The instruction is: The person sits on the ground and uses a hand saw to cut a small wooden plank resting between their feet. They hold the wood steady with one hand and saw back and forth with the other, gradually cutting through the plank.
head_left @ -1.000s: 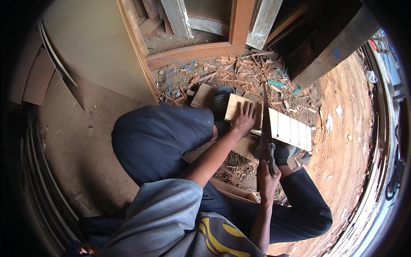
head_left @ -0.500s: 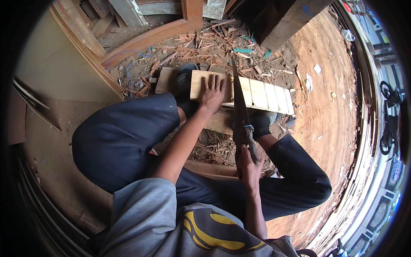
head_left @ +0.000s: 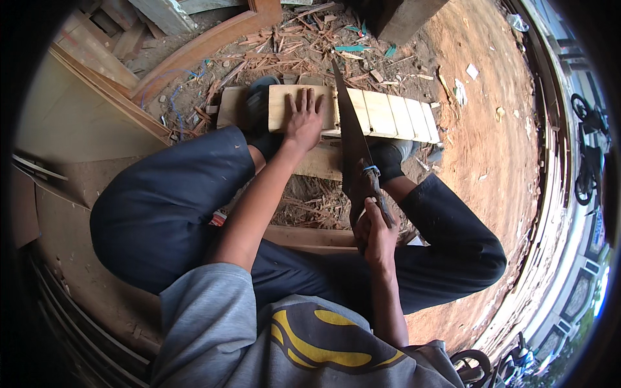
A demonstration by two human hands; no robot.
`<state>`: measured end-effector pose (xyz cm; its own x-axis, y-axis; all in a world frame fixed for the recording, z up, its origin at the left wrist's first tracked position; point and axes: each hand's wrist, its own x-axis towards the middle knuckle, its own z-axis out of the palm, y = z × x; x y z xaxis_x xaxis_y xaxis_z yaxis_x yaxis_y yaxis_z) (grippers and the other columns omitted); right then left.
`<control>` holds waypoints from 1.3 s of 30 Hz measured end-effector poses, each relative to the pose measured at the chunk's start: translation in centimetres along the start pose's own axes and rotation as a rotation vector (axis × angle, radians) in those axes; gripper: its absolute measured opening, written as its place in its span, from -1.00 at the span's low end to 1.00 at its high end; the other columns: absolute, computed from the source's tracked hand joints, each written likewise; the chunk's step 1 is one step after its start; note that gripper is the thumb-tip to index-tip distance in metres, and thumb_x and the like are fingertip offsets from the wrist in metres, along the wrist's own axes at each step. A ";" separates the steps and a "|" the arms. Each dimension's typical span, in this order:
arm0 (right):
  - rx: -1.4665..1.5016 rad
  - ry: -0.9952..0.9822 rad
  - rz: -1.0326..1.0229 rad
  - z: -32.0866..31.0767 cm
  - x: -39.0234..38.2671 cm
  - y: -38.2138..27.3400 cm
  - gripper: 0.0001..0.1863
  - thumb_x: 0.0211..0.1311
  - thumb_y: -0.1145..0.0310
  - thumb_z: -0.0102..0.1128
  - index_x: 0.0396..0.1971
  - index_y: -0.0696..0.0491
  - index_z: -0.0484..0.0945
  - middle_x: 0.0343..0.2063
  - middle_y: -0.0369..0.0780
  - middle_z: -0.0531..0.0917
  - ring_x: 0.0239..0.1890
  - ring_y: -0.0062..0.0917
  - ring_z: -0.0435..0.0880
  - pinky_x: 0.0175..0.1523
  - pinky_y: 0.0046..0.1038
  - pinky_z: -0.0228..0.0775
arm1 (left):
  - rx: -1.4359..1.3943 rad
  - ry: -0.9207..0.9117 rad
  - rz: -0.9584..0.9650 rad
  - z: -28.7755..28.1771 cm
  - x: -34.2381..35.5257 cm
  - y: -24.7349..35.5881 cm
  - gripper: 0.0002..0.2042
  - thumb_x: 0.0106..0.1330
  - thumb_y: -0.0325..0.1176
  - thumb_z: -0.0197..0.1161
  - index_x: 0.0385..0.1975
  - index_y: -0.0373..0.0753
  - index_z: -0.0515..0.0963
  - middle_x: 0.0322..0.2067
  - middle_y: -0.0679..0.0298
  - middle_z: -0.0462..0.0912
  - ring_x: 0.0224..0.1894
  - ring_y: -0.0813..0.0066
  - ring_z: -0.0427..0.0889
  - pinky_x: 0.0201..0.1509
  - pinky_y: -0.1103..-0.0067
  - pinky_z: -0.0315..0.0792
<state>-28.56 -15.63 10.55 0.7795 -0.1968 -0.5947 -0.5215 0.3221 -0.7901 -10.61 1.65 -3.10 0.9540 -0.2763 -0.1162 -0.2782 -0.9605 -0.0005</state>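
Your left hand (head_left: 304, 127) lay flat on the pale board (head_left: 381, 116), its fingers slightly spread. Your right hand (head_left: 379, 237) was clamped around the rear end of the hand saw (head_left: 352, 126), which slanted away from you across the board, just right of your left hand. The board lay before you near your 2 shoes (head_left: 406, 150), wood scraps (head_left: 272, 61) scattered beyond it.

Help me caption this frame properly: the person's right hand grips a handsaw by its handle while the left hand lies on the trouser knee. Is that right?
Not quite: the left hand lies on the pale wooden board, as the head view shows. The right hand does grip the handsaw by its handle.
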 end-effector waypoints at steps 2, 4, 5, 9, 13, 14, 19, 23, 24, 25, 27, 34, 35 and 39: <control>-0.007 -0.015 0.017 -0.5 -0.2 0.0 -0.75 0.34 0.37 0.10 -0.56 0.00 0.33 -0.80 -0.45 0.21 -0.80 -0.78 0.13 -0.70 -0.63 -0.04 | -0.005 0.001 0.009 0.2 0.1 -0.2 -0.16 0.08 -0.31 0.28 0.39 -0.33 0.04 0.37 -0.23 0.01 0.45 -0.17 -0.10 0.42 -0.14 -0.26; -0.064 -0.022 -0.001 -0.8 -0.7 -0.2 -0.76 0.34 0.38 0.10 -0.55 0.01 0.34 -0.80 -0.45 0.21 -0.80 -0.78 0.12 -0.69 -0.63 -0.04 | -0.013 0.026 0.020 0.6 0.1 -0.5 -0.18 0.09 -0.31 0.28 0.38 -0.34 0.06 0.36 -0.26 0.01 0.44 -0.21 -0.09 0.42 -0.17 -0.29; -0.092 -0.022 -0.010 -0.9 -0.9 -0.3 -0.77 0.34 0.38 0.09 -0.54 0.01 0.34 -0.80 -0.46 0.21 -0.80 -0.79 0.12 -0.69 -0.64 -0.04 | -0.008 0.030 0.012 0.6 0.1 -0.4 -0.18 0.08 -0.33 0.28 0.38 -0.33 0.05 0.37 -0.23 0.01 0.45 -0.17 -0.08 0.42 -0.14 -0.26; -0.094 -0.006 0.010 -1.1 -1.9 -0.6 -0.80 0.33 0.41 0.10 -0.51 0.03 0.36 -0.78 -0.46 0.22 -0.79 -0.79 0.12 -0.68 -0.65 -0.05 | 0.002 0.039 -0.002 0.4 0.0 -0.2 -0.17 0.06 -0.36 0.28 0.38 -0.32 0.04 0.37 -0.17 0.03 0.45 -0.10 -0.07 0.43 -0.10 -0.19; -0.101 -0.013 0.022 -0.7 -2.2 -1.3 -0.84 0.33 0.41 0.10 -0.47 0.05 0.39 -0.77 -0.45 0.24 -0.79 -0.79 0.14 -0.69 -0.65 -0.04 | -0.033 0.042 0.009 0.1 -0.2 -0.2 -0.17 0.06 -0.37 0.29 0.38 -0.33 0.04 0.37 -0.18 0.03 0.45 -0.11 -0.06 0.43 -0.10 -0.19; -0.108 -0.015 0.022 -0.6 -2.3 -1.4 -0.84 0.33 0.41 0.10 -0.47 0.05 0.39 -0.76 -0.45 0.25 -0.78 -0.79 0.15 -0.69 -0.65 -0.04 | -0.049 0.043 0.011 0.0 -0.2 -0.2 -0.17 0.06 -0.37 0.29 0.37 -0.33 0.04 0.37 -0.18 0.03 0.45 -0.12 -0.06 0.43 -0.10 -0.19; -0.169 -0.026 -0.034 -0.8 -2.1 -0.6 -0.82 0.32 0.39 0.11 -0.48 0.06 0.40 -0.76 -0.44 0.29 -0.79 -0.78 0.18 -0.69 -0.65 -0.01 | -0.066 0.056 0.025 0.3 -0.1 -0.4 -0.16 0.04 -0.33 0.33 0.37 -0.33 0.08 0.36 -0.22 0.04 0.44 -0.18 -0.05 0.42 -0.14 -0.24; -0.194 -0.041 -0.011 -0.7 -2.4 -1.2 -0.73 0.33 0.28 0.12 -0.55 0.07 0.44 -0.70 -0.43 0.39 -0.68 -0.80 0.26 -0.59 -0.64 0.03 | -0.029 0.039 0.001 0.2 0.0 -0.2 -0.17 0.05 -0.39 0.29 0.37 -0.32 0.05 0.36 -0.20 0.04 0.45 -0.12 -0.06 0.43 -0.11 -0.19; -0.192 -0.033 -0.010 -0.7 -2.3 -1.0 -0.74 0.33 0.28 0.13 -0.54 0.08 0.45 -0.69 -0.43 0.40 -0.67 -0.80 0.27 -0.59 -0.64 0.03 | -0.029 0.036 0.001 0.1 -0.1 -0.2 -0.17 0.05 -0.38 0.29 0.37 -0.32 0.04 0.36 -0.20 0.05 0.45 -0.12 -0.05 0.43 -0.10 -0.19; -0.191 -0.025 -0.008 -0.7 -2.1 -0.8 -0.74 0.33 0.28 0.13 -0.53 0.09 0.46 -0.68 -0.43 0.40 -0.66 -0.80 0.27 -0.58 -0.64 0.04 | -0.029 0.034 0.000 0.1 -0.1 -0.2 -0.16 0.05 -0.38 0.30 0.38 -0.32 0.04 0.36 -0.19 0.05 0.45 -0.12 -0.05 0.43 -0.10 -0.19; -0.189 -0.015 -0.022 -0.5 -1.7 -0.6 -0.76 0.32 0.30 0.14 -0.52 0.08 0.45 -0.70 -0.43 0.38 -0.70 -0.79 0.25 -0.61 -0.64 0.03 | -0.031 0.031 0.001 0.0 -0.1 -0.2 -0.16 0.05 -0.37 0.30 0.38 -0.31 0.03 0.36 -0.19 0.05 0.45 -0.12 -0.05 0.43 -0.10 -0.18; -0.208 -0.045 -0.030 0.0 -1.3 -1.3 -0.76 0.31 0.27 0.15 -0.48 0.11 0.49 -0.64 -0.42 0.44 -0.63 -0.80 0.29 -0.56 -0.66 0.05 | -0.002 0.026 -0.007 0.3 0.0 -0.3 -0.14 0.06 -0.35 0.31 0.39 -0.30 0.00 0.36 -0.17 0.06 0.45 -0.11 -0.05 0.43 -0.09 -0.18; -0.212 -0.047 -0.031 0.0 -1.3 -1.3 -0.76 0.31 0.27 0.14 -0.48 0.11 0.49 -0.64 -0.42 0.44 -0.63 -0.80 0.29 -0.55 -0.66 0.05 | 0.011 0.043 -0.008 0.3 0.0 -0.4 -0.13 0.06 -0.35 0.31 0.39 -0.30 0.00 0.36 -0.16 0.07 0.45 -0.11 -0.06 0.43 -0.09 -0.18; -0.231 -0.047 -0.044 -0.2 -1.4 -1.5 -0.76 0.31 0.28 0.15 -0.51 0.10 0.48 -0.64 -0.43 0.43 -0.62 -0.80 0.29 -0.55 -0.66 0.04 | -0.006 0.019 -0.003 0.2 0.0 -0.1 -0.14 0.06 -0.35 0.31 0.39 -0.29 0.00 0.36 -0.17 0.06 0.45 -0.11 -0.06 0.43 -0.09 -0.18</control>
<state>-28.93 -16.00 12.49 0.8158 -0.1608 -0.5556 -0.5479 0.0931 -0.8314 -10.61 1.80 -3.30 0.9568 -0.2738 -0.0976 -0.2745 -0.9616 0.0055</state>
